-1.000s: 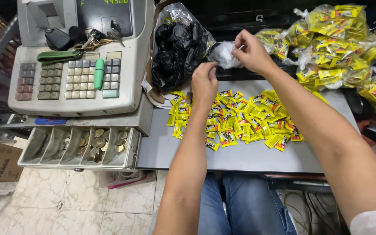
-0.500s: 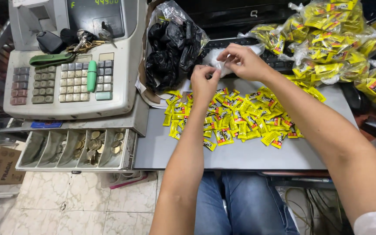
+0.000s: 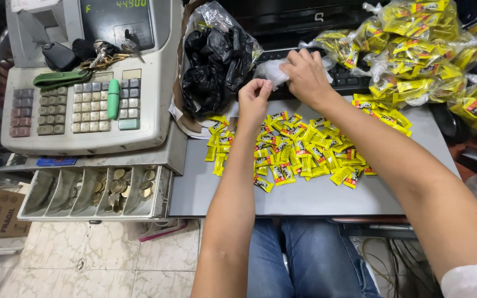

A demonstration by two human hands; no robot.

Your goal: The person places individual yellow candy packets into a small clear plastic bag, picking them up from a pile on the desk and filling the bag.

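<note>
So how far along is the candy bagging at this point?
Partly done, it seems. Several filled clear bags of yellow candies are piled at the far right. In hand: the right hand grips a small clear plastic bag, while the left hand hovers pinched above the pile. Left: a wide spread of loose yellow candies on the grey counter.
</note>
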